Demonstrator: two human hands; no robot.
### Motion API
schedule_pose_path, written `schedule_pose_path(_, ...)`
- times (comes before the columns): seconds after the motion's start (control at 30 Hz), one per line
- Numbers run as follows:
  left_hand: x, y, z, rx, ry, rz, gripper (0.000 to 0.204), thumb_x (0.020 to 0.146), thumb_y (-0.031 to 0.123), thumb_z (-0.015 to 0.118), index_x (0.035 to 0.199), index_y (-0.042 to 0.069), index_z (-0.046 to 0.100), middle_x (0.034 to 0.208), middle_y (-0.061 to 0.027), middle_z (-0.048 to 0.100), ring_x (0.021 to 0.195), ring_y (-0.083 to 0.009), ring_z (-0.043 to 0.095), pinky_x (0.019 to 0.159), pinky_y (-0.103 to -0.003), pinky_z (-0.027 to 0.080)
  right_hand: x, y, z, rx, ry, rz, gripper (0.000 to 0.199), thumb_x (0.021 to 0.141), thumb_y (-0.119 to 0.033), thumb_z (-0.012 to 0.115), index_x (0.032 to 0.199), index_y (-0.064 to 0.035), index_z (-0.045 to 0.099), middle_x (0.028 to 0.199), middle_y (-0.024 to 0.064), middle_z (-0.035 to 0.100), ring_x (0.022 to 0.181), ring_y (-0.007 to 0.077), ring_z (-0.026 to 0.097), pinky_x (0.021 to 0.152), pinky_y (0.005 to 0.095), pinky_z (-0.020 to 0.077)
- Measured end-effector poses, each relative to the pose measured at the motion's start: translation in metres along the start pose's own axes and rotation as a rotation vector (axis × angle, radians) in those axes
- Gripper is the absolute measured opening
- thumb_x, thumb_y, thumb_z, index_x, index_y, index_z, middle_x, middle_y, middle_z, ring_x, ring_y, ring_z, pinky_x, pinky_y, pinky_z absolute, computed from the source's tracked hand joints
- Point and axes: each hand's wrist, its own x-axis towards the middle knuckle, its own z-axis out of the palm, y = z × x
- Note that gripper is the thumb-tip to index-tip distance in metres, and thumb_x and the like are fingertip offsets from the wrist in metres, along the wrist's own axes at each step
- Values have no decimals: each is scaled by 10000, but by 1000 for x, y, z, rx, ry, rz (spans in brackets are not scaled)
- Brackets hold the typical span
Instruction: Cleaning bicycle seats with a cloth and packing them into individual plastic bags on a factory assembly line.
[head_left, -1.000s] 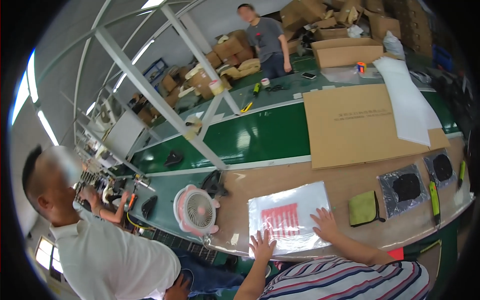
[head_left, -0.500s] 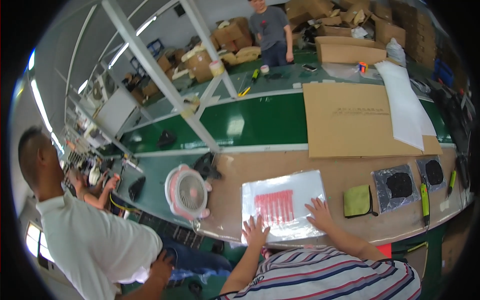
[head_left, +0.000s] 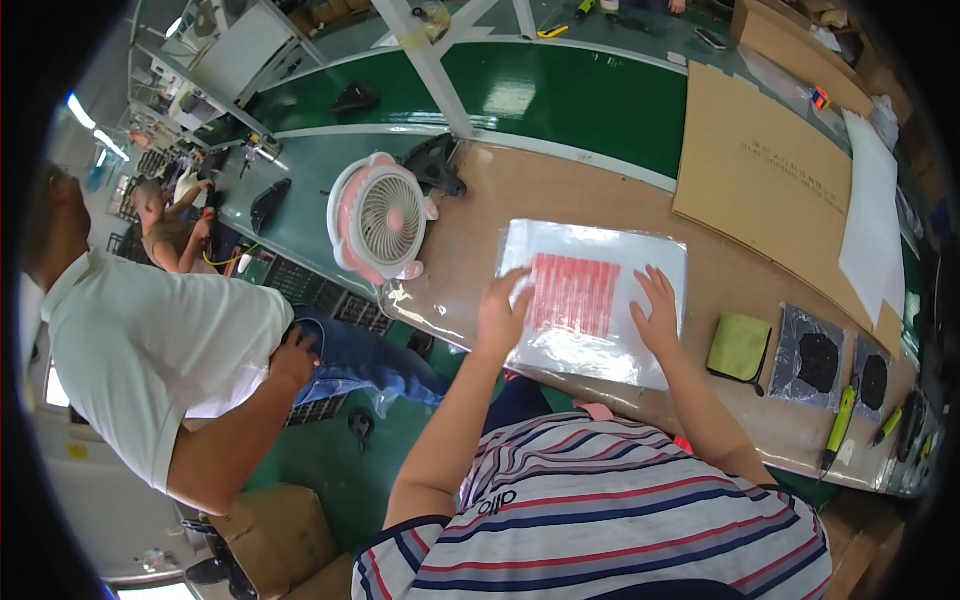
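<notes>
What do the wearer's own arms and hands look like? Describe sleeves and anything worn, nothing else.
Both forearms are bare from the elbow down. The left hand and right hand wear no gloves, and no rings or watch can be made out. The short sleeves belong to a white shirt striped in dark blue and red.

Left hand (head_left: 502, 312) flat, fingers spread, palm down; right hand (head_left: 658, 312) same, bare forearms reaching forward.

The person wears a short-sleeved shirt (head_left: 600, 510) with white, navy and red horizontal stripes and a small dark marking on the left sleeve. Both forearms are bare, and the left hand (head_left: 503, 310) and right hand (head_left: 657, 313) wear no gloves.
</notes>
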Motion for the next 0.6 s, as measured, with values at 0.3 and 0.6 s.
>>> schedule_pose_path(0.3,264,7,-108,-1139,444,-333,337,937,248,420,1216,64,465,1132,-61,547,924,-188,508,797,-344,419,111,-34,75,180,-50,62,462,738,-46,585,1196,-64,531,1270,174,496,1190,357,430,1015,404,348)
schedule_pose_path(0.6,476,-140,-136,-995,622,-1007,323,833,171,513,1138,120,608,1242,-3,555,1097,-145,552,824,-282,476,203,42,167,-371,-275,97,616,840,-319,542,1399,-219,303,1459,148,234,1329,386,206,1052,529,205)
